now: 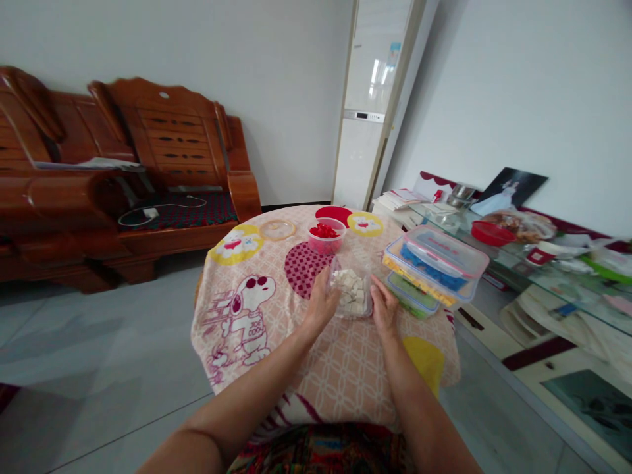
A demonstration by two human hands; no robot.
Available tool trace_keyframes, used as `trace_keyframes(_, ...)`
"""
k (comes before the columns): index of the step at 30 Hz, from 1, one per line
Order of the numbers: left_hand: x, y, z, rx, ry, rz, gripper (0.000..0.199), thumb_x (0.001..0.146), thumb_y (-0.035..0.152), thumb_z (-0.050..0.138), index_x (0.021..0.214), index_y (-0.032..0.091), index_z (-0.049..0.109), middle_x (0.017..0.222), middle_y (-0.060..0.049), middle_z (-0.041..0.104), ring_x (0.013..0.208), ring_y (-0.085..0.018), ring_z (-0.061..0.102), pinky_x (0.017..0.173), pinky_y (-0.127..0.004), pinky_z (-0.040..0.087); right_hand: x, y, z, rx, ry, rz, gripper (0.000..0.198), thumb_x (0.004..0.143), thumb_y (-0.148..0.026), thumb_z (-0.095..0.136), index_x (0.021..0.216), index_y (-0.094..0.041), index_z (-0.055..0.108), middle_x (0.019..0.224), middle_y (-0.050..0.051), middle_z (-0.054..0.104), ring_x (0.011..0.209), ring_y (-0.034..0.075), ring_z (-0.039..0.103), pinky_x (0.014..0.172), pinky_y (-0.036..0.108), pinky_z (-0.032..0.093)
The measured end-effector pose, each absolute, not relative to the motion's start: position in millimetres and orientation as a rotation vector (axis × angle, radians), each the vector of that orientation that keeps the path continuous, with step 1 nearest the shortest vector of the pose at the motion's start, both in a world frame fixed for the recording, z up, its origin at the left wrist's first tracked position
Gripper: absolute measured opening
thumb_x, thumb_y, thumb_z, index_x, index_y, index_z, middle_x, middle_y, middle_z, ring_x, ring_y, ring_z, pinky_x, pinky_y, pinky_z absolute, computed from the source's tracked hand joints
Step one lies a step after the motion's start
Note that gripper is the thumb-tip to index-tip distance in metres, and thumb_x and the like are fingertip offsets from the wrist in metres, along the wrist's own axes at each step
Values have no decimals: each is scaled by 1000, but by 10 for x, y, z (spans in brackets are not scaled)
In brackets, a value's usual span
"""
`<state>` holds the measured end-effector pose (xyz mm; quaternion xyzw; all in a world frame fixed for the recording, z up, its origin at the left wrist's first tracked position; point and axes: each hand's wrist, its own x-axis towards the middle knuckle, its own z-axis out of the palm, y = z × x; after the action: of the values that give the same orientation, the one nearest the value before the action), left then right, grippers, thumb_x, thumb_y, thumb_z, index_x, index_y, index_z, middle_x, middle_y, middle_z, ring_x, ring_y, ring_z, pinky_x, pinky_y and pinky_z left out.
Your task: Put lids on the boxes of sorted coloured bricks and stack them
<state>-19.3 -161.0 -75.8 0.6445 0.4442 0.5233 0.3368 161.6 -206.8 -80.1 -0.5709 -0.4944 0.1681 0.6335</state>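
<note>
A clear square plastic container (pixel 356 315) with white pieces (pixel 350 288) in it sits near the middle of the round table, between my two hands. My left hand (pixel 323 297) grips its left side, thumb toward the pieces. My right hand (pixel 385 305) holds its right edge with the fingers pressed along the wall. Just behind the container stands a round clear tub (pixel 327 248) holding red pieces (pixel 323 230). To the right are stacked lidded boxes: an upper box (pixel 434 259) with blue and yellow contents, above a lower box (pixel 413 297) with green contents.
A round clear lid (pixel 277 230) lies at the back left on the patterned tablecloth (pixel 336 382). A cluttered glass-topped cabinet (pixel 523 276) runs along the right. Wooden chairs (pixel 168 138) stand at the left, and a tall white appliance (pixel 365 131) is behind the table.
</note>
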Motion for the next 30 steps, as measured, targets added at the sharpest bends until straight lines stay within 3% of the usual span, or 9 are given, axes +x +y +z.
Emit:
trace_keyframes(3,-240,-1454,-631,1564,1148,1341,52,83,32,65,132,13,64,137,-17,63,122,-28,62,103,-41,49,1615,-2068,-793,-1309,-1130,373,58,89,-57,55,122,-14,75,127,16,73,121,32,66,108,50,49)
trace_keyframes(6,-262,-1175,-464,1482,1149,1324,35,84,34,65,111,13,73,101,-10,73,89,-20,67,77,-27,52,1625,-2065,-790,-1312,-1147,366,56,89,-56,55,122,-15,75,126,15,73,120,32,67,107,49,50)
trace_keyframes(9,-210,-917,-373,1497,1195,1253,24,83,35,65,79,13,74,61,-1,59,60,-13,53,57,-21,37,1635,-2074,-783,-1313,-1159,356,54,89,-55,56,120,-16,76,126,15,73,120,31,66,106,49,50)
trace_keyframes(11,-144,-806,-378,1474,1243,1210,29,81,36,67,63,13,68,50,3,46,52,-10,41,53,-22,28,1636,-2084,-777,-1314,-1154,349,54,88,-55,56,118,-15,76,125,16,74,119,31,67,104,48,51)
trace_keyframes(15,-40,-717,-477,1339,1266,1233,28,75,34,70,56,15,62,48,5,42,48,-8,33,51,-23,21,1637,-2016,-756,-1311,-1077,385,52,82,-55,60,110,-15,78,117,15,77,110,30,69,95,43,54)
trace_keyframes(18,-30,-707,-536,1282,1225,1237,23,73,33,71,60,15,63,49,5,43,47,-8,31,50,-22,21,1659,-1826,-707,-1363,-939,424,44,73,-55,65,88,-15,77,84,10,78,78,25,69,72,36,55)
trace_keyframes(21,-49,-711,-543,1246,1216,1239,22,71,32,72,61,14,63,48,6,43,47,-7,31,49,-21,21,1706,-1576,-624,-1485,-910,430,34,70,-52,63,70,-18,69,54,1,62,53,18,54,52,29,42)
trace_keyframes(24,-64,-729,-516,1216,1222,1239,22,69,32,72,59,14,63,47,6,43,46,-7,31,48,-21,21,1761,-1363,-555,-1577,-972,389,26,67,-48,62,56,-24,59,46,-3,52,50,17,48,50,28,35)
trace_keyframes(30,-97,-792,-498,1130,1153,1229,21,68,32,73,60,14,63,48,5,46,44,-6,32,47,-20,22,1802,-1128,-570,-1618,-1007,414,36,69,-47,63,42,-29,47,37,-2,42,48,19,45,51,30,33)
